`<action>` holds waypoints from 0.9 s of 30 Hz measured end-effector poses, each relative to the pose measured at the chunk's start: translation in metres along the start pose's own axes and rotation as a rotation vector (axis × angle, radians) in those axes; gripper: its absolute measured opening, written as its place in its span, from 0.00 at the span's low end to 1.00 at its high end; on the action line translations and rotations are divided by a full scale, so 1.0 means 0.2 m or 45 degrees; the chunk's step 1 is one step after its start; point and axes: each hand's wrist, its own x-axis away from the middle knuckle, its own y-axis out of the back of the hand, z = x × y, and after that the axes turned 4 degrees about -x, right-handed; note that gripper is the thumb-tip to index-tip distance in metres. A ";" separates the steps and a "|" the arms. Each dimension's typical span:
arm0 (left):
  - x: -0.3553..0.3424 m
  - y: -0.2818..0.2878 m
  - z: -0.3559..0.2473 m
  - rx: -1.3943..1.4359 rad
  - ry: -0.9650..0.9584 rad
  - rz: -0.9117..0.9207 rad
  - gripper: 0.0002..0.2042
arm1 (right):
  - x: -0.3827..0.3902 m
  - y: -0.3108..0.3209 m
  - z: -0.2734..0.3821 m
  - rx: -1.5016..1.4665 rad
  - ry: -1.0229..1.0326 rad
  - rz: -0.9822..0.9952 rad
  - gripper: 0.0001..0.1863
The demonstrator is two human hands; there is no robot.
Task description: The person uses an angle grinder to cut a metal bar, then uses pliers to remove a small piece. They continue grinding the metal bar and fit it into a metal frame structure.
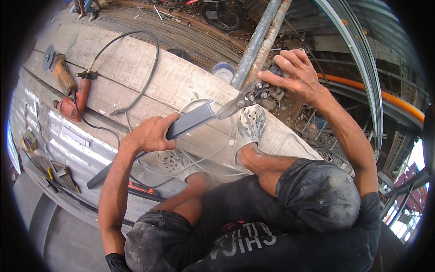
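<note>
My left hand (154,134) is closed around a long grey metal channel (192,120), thumb on top. One end of the channel points right; its other end (100,176) shows past my forearm at the lower left. My right hand (297,75) grips the handles of a pair of tin snips (252,94). The snips' blades are at the channel's right end, beside its edge; whether they have bitten into it I cannot make out. Below the tools are my feet in patterned clogs (250,124), on pale wooden planks (190,77).
On the planks at left lie a red power drill (76,100), an angle grinder (61,72) and a black cable (156,59). Thin pale wire loops around my feet. A bucket (223,71) and steel pipes (260,43) stand past the plank edge. A person (83,7) is at the far left.
</note>
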 end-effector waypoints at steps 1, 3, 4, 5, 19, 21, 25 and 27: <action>0.00 0.00 0.00 0.023 -0.008 0.019 0.29 | 0.01 -0.02 -0.02 0.075 0.071 -0.082 0.34; -0.01 0.00 0.00 0.070 -0.024 0.056 0.29 | 0.03 -0.03 -0.04 0.098 0.107 -0.093 0.34; 0.00 0.00 0.00 0.062 -0.005 0.044 0.29 | 0.02 -0.04 -0.04 0.102 0.132 -0.103 0.34; 0.00 0.00 0.00 0.055 0.015 0.032 0.28 | 0.01 -0.04 -0.04 -0.055 0.008 0.067 0.37; 0.03 0.03 -0.02 0.036 0.015 -0.006 0.24 | 0.13 -0.07 0.07 -1.172 -0.884 0.707 0.40; 0.01 0.06 -0.04 0.020 -0.038 0.004 0.24 | 0.22 -0.07 0.09 -1.147 -1.018 0.698 0.36; 0.10 0.06 -0.04 0.032 0.029 -0.090 0.25 | 0.26 -0.03 0.16 -1.250 -0.958 0.737 0.35; 0.11 0.07 -0.10 0.000 0.123 -0.036 0.26 | 0.33 0.04 0.19 -1.332 -1.172 0.655 0.36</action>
